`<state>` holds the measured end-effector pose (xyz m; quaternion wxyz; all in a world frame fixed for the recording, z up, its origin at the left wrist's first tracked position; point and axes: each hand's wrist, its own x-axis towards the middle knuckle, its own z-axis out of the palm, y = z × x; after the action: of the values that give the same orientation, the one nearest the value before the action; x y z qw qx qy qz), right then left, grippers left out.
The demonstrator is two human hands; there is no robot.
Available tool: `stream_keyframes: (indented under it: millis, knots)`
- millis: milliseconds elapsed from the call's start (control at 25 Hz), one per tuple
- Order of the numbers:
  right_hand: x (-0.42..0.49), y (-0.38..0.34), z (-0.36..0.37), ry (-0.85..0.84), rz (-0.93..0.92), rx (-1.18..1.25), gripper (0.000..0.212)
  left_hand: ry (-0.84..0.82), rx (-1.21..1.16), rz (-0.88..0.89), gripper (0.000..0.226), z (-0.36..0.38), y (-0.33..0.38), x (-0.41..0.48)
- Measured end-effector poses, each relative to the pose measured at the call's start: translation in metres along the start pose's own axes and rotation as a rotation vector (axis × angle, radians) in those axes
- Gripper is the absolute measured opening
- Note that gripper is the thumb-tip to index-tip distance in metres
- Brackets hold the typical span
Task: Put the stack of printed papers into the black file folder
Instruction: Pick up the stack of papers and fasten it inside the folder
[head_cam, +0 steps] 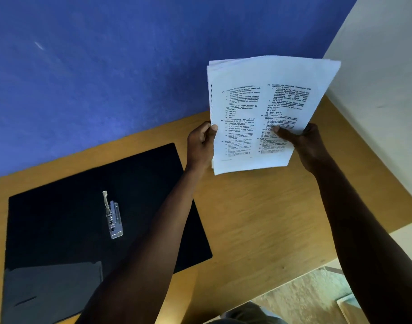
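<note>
A stack of printed papers (265, 99) is held up in the air above the right half of the wooden table, its printed side facing me. My left hand (200, 146) grips the stack's lower left edge, thumb on the front. My right hand (303, 141) grips its lower right edge, thumb across the text. The black file folder (67, 206) lies open and flat on the table to the left, under my left forearm. A silver metal clip (112, 216) sits in the folder's middle with its lever raised.
The wooden table (258, 218) runs along a blue wall (106, 66); a white wall (387, 78) closes the right side. The table's near edge drops off at lower right, with floor (300, 298) visible beyond it.
</note>
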<state>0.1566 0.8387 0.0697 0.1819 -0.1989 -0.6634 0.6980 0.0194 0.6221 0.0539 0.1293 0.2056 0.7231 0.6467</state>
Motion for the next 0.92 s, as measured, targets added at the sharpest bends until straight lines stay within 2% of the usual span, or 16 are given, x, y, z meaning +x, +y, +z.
stream_keyframes:
  millis: [120, 320, 520, 640, 760, 920]
  knots:
    - [0.0, -0.013, 0.02, -0.054, 0.025, -0.049, 0.037, 0.015, -0.12, -0.112, 0.02, -0.024, 0.005, -0.004]
    - [-0.005, -0.007, 0.074, -0.016, 0.058, -0.193, 0.028, 0.099, -0.186, -0.387, 0.018, -0.078, -0.003, -0.035]
    - [-0.028, 0.038, 0.14, 0.035, 0.15, -0.357, 0.012, 0.171, -0.157, -0.607, 0.02, -0.138, -0.033, -0.084]
    - [-0.044, 0.061, 0.17, -0.005, 0.222, -0.447, 0.01, 0.212, -0.081, -0.673, 0.021, -0.166, -0.048, -0.107]
    - [-0.06, 0.079, 0.189, -0.042, 0.269, -0.52, 0.018, 0.227, -0.028, -0.712, 0.022, -0.183, -0.062, -0.129]
    - [-0.074, 0.09, 0.206, -0.03, 0.323, -0.51, 0.012, 0.233, 0.013, -0.706, 0.018, -0.191, -0.076, -0.148]
